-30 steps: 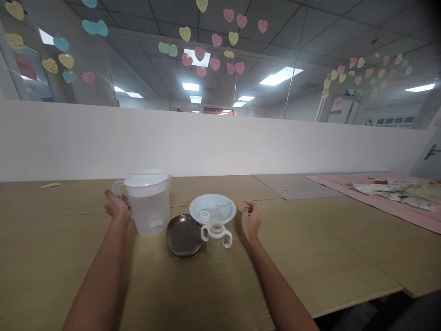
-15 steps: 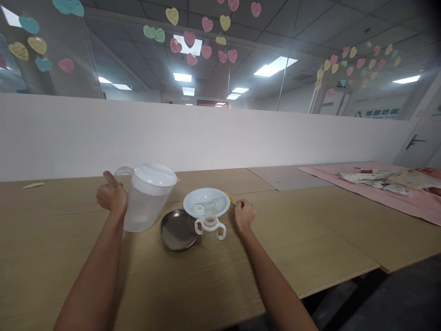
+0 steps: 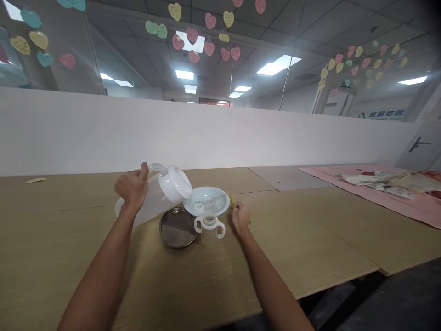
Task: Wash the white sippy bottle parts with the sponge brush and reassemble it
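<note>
My left hand (image 3: pixel 132 187) is closed round the handle of a clear plastic pitcher (image 3: pixel 161 193) with a white lid. The pitcher is lifted and tipped far to the right, its lid end over the edge of a white bowl (image 3: pixel 207 200). A small clear two-handled cup (image 3: pixel 209 228) stands open in front of the bowl. A round steel dish (image 3: pixel 176 227) lies to the left of the cup, under the pitcher. My right hand (image 3: pixel 241 216) rests on the table to the right of the bowl, its fingers curled on a thin yellow-green object (image 3: pixel 230 197) that I cannot make out.
The wooden table (image 3: pixel 327 234) ends at a front edge low on the right. A white partition wall (image 3: pixel 241 138) runs along the back. A pink cloth (image 3: pixel 406 202) with paper packets lies at the far right. A small yellow scrap (image 3: pixel 34 180) sits far left.
My left hand has gripped the pitcher's handle, lifted the pitcher and tilted it rightward toward the bowl and cup. My right hand has closed its fingers beside the bowl.
</note>
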Demonstrator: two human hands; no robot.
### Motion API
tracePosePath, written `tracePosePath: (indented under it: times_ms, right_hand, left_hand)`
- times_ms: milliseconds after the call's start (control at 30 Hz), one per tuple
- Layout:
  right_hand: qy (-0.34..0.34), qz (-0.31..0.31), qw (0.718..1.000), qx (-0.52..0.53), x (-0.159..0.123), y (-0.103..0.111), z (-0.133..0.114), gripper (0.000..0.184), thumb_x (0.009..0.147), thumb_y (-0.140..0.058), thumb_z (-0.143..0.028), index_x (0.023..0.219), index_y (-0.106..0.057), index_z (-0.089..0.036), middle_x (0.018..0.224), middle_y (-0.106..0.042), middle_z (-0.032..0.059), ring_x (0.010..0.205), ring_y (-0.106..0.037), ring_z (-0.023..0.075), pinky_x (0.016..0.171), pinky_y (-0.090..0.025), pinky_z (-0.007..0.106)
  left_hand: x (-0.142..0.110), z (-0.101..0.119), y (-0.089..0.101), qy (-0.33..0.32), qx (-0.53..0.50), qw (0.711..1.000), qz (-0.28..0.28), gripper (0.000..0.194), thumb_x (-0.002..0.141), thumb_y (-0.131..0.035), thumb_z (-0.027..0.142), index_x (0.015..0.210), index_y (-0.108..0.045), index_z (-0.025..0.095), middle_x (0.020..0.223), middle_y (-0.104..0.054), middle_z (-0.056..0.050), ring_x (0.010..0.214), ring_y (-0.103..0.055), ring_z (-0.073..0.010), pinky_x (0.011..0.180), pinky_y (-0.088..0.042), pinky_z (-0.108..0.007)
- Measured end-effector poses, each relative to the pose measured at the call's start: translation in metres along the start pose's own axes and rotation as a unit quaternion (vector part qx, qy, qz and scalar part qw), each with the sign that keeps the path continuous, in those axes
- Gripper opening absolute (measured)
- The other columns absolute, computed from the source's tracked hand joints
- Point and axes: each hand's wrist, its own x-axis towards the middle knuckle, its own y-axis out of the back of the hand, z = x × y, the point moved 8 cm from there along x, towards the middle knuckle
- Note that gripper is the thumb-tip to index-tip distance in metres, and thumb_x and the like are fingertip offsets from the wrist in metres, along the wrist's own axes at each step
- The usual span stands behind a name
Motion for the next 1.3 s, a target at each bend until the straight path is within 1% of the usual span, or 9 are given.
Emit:
tracePosePath:
  times_ms: [167, 267, 433, 700, 967, 1067, 1167, 1233, 1300]
  right_hand:
    - [0.000, -0.003, 0.999, 0.036, -0.001, 0.000, -0.001, 0.021, 0.065, -0.031, -0.018, 0.047, -0.043, -0.017, 0.047, -0.040, -0.0016, 0.048, -0.028, 0.0106, 0.048, -0.019, 0.023]
    - [-0.008, -0.006, 0.998, 0.064, -0.001, 0.001, 0.000, 0.017, 0.059, -0.029, -0.016, 0.045, -0.038, -0.018, 0.046, -0.034, -0.0027, 0.048, -0.028, 0.0104, 0.047, -0.019, 0.022]
    - [-0.010, -0.010, 0.994, 0.110, -0.001, -0.002, -0.001, 0.011, 0.053, -0.028, -0.015, 0.044, -0.033, -0.019, 0.046, -0.029, -0.0031, 0.048, -0.030, 0.0105, 0.046, -0.021, 0.022]
    - [-0.010, -0.012, 0.987, 0.162, -0.002, -0.006, -0.004, 0.009, 0.052, -0.028, -0.016, 0.044, -0.032, -0.019, 0.046, -0.030, -0.0025, 0.048, -0.032, 0.0109, 0.046, -0.024, 0.022]
    - [-0.010, -0.009, 0.985, 0.174, -0.003, -0.005, -0.002, 0.010, 0.052, -0.028, -0.015, 0.044, -0.032, -0.020, 0.046, -0.030, -0.0026, 0.048, -0.032, 0.0112, 0.046, -0.024, 0.022]
    - [-0.015, -0.004, 0.985, 0.170, -0.002, -0.002, 0.000, 0.009, 0.052, -0.028, -0.016, 0.045, -0.032, -0.020, 0.046, -0.030, -0.0027, 0.048, -0.031, 0.0112, 0.046, -0.024, 0.022]
    - [-0.022, 0.006, 0.987, 0.161, -0.001, 0.001, 0.003, 0.009, 0.052, -0.027, -0.017, 0.046, -0.032, -0.020, 0.047, -0.031, -0.0026, 0.049, -0.031, 0.0113, 0.048, -0.024, 0.022]
    - [-0.023, 0.007, 0.988, 0.153, -0.001, 0.003, 0.004, 0.009, 0.053, -0.027, -0.017, 0.046, -0.033, -0.019, 0.047, -0.032, -0.0025, 0.050, -0.032, 0.0115, 0.049, -0.025, 0.022]
    - [-0.021, 0.004, 0.989, 0.144, -0.001, 0.002, 0.003, 0.010, 0.053, -0.028, -0.017, 0.046, -0.034, -0.019, 0.047, -0.034, -0.0021, 0.051, -0.033, 0.0118, 0.051, -0.025, 0.022]
  left_hand:
    - [-0.002, 0.008, -0.001, -0.017, 0.000, 1.000, -0.002, 0.066, 0.085, -0.020, 0.056, 0.067, -0.068, 0.013, 0.056, -0.055, -0.010, 0.056, -0.048, -0.0194, 0.050, -0.016, -0.027]
    - [-0.003, 0.011, 0.000, -0.028, 0.000, 1.000, -0.006, 0.065, 0.085, -0.022, 0.055, 0.065, -0.067, 0.013, 0.056, -0.055, -0.010, 0.056, -0.048, -0.0191, 0.049, -0.015, -0.027]
    - [-0.004, 0.016, 0.004, -0.041, 0.007, 0.999, -0.002, 0.062, 0.085, -0.024, 0.054, 0.066, -0.067, 0.014, 0.057, -0.056, -0.010, 0.057, -0.049, -0.0189, 0.049, -0.015, -0.027]
    - [-0.004, 0.018, 0.006, -0.047, 0.009, 0.999, 0.002, 0.063, 0.085, -0.024, 0.054, 0.063, -0.067, 0.013, 0.054, -0.056, -0.010, 0.055, -0.048, -0.0190, 0.048, -0.014, -0.027]
    - [-0.005, 0.022, 0.012, -0.047, 0.004, 0.999, -0.003, 0.060, 0.084, -0.027, 0.053, 0.064, -0.068, 0.013, 0.056, -0.057, -0.011, 0.056, -0.049, -0.0194, 0.049, -0.015, -0.026]
    - [-0.004, 0.018, 0.010, -0.029, -0.014, 0.999, -0.026, 0.063, 0.083, -0.026, 0.055, 0.069, -0.069, 0.012, 0.061, -0.060, -0.012, 0.059, -0.050, -0.0200, 0.049, -0.017, -0.026]
    - [0.001, 0.005, 0.003, 0.024, -0.057, 0.996, -0.060, 0.069, 0.083, -0.022, 0.059, 0.072, -0.069, 0.010, 0.065, -0.063, -0.013, 0.060, -0.051, -0.0209, 0.050, -0.021, -0.027]
    - [0.006, -0.006, -0.001, 0.073, -0.110, 0.989, -0.069, 0.072, 0.082, -0.020, 0.061, 0.070, -0.068, 0.009, 0.065, -0.063, -0.013, 0.061, -0.051, -0.0209, 0.052, -0.025, -0.028]
    - [0.010, -0.010, -0.002, 0.098, -0.185, 0.975, -0.078, 0.073, 0.082, -0.019, 0.062, 0.064, -0.066, 0.009, 0.063, -0.063, -0.012, 0.059, -0.052, -0.0196, 0.053, -0.030, -0.028]
